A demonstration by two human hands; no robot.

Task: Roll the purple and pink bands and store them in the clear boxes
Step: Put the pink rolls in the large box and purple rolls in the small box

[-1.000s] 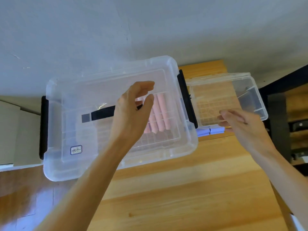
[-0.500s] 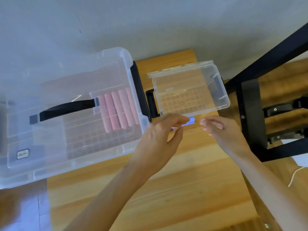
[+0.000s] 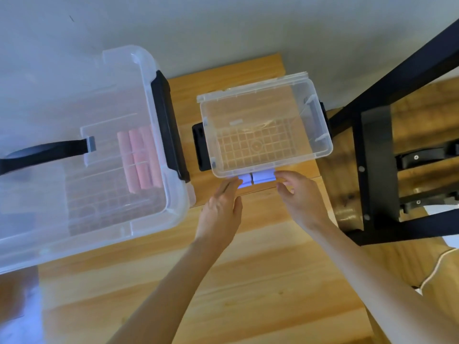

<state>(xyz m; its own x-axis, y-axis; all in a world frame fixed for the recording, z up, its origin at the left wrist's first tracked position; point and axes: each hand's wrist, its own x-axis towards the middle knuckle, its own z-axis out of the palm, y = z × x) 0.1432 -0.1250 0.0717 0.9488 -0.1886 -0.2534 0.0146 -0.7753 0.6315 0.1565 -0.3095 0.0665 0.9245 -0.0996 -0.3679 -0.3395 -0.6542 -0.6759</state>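
Two purple rolled bands (image 3: pixel 258 178) lie end to end on the wooden table (image 3: pixel 248 281), tucked against the near wall of the small clear box (image 3: pixel 320 135), which holds nothing. My left hand (image 3: pixel 221 209) touches the left roll's end with straight fingers. My right hand (image 3: pixel 298 194) has its index fingertip at the right roll's end, with the thumb apart below it. Several pink rolls (image 3: pixel 139 160) lie side by side inside the large clear box (image 3: pixel 159 214) on the left.
The large box has black latches (image 3: pixel 169 125) and a black strap (image 3: pixel 44 151) across it. A black latch (image 3: pixel 200 145) sits on the small box's left side. A black metal frame (image 3: pixel 375 165) stands to the right, past the table edge. A wall lies behind.
My view shifted right. My left hand left the large box and came over to the purple rolls. My right hand dropped from the small box to the rolls' right end.
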